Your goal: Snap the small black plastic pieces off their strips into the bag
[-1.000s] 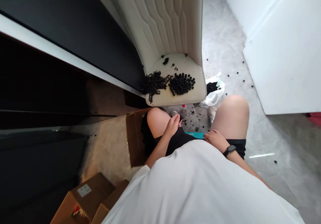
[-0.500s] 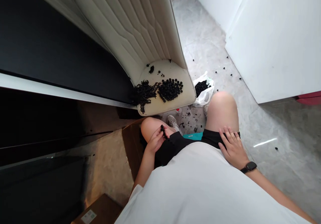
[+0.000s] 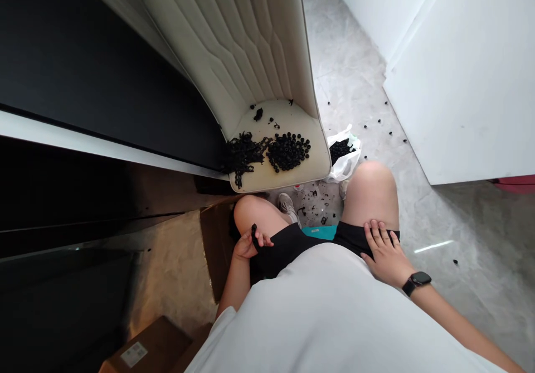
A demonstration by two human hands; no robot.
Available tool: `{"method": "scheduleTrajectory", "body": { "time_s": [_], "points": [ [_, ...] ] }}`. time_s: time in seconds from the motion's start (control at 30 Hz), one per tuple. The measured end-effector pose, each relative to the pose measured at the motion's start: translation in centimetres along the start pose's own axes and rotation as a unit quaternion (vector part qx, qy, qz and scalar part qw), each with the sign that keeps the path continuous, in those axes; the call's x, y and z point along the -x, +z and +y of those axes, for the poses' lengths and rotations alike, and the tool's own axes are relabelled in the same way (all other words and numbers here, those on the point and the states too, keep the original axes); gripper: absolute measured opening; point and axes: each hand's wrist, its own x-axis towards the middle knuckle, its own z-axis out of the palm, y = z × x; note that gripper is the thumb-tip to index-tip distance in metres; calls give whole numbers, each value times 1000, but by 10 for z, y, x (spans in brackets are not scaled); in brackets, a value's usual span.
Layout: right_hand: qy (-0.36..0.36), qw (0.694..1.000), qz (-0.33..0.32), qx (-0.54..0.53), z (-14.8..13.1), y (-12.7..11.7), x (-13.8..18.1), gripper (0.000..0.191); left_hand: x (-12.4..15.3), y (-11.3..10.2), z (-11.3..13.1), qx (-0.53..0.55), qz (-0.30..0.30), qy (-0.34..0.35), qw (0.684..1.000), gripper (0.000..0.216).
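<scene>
My left hand point(image 3: 247, 244), above my left thigh, is closed around a small black rubbery piece point(image 3: 254, 236); its exact kind cannot be made out. Flat on my right thigh lies my right hand point(image 3: 387, 258), fingers spread, holding nothing. In front of me, the cream padded seat point(image 3: 292, 178) carries a pile of small black rings point(image 3: 288, 151). Left of the rings is a tangled heap of black scraps point(image 3: 244, 153), with a few loose bits farther back.
A white plastic bag point(image 3: 346, 164) with black pieces inside stands on the floor right of the seat. Black scraps point(image 3: 317, 203) litter the floor between my feet. A cardboard box point(image 3: 154, 342) sits at lower left, and a white panel point(image 3: 463, 83) stands at right.
My left hand has moved left and slightly down, and has turned with the black piece in it. The right hand stays on the thigh. The view has shifted a little.
</scene>
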Motion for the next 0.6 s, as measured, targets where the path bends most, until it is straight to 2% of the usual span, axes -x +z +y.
{"method": "scheduleTrajectory", "body": {
  "time_s": [0.17, 0.3, 0.47, 0.6],
  "points": [
    [-15, 997, -74, 8, 3, -10, -6, 88, -2, -5, -4, 67, -117, 29, 990, 46],
    [4, 996, -85, 27, -3, -13, -8, 94, -5, -4, -5, 85, -151, 51, 984, 40],
    [37, 997, -10, 62, -20, 5, -4, 102, -12, 0, -2, 49, -165, 43, 984, 58],
    [55, 989, 93, 96, -30, 20, -1, 88, -16, 5, 3, 39, -178, 26, 983, 63]
  ]
}}
